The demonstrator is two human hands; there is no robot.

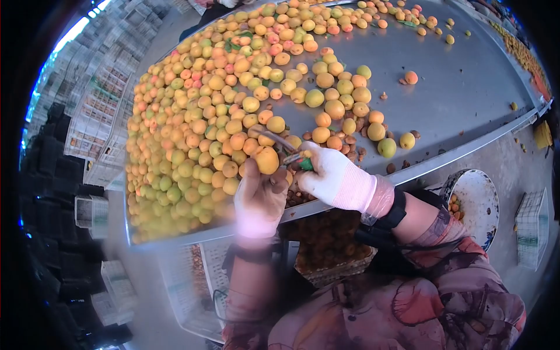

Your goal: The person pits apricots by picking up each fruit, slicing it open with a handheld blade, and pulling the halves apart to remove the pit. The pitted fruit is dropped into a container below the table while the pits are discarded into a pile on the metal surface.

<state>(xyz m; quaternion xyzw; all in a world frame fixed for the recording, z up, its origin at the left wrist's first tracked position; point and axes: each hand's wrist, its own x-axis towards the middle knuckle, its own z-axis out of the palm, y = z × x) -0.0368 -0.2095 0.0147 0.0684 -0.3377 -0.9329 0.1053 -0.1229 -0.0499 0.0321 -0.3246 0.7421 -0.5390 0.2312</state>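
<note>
Stacks of newspaper-lined crates are seen on the floor beyond a wide grey sheet-metal table with a raised rim. A large heap of loose yellow-orange apricots is spread across it. Both hands are covered by white knitted gloves.

The left hand is held over the near rim of the table. One round yellow-orange apricot is gripped between its thumb and fingertips, just above the edge of the heap. The right hand is clenched around a small knife with a green handle. The thin blade is pointed away from the fingers, toward the heap, and is held just beside the gripped apricot; whether the two are touching cannot be told.

Small brown pits are scattered on the bare metal just beyond the right fingers, between them and a few single apricots. Beneath both wrists, under the table edge, a woven basket filled with orange fruit pieces is seen. Well to the right of the right fingers, a round white bowl is set lower down, and a few orange pieces are held in it. A white wire crate is placed on the floor just beside the bowl.
</note>
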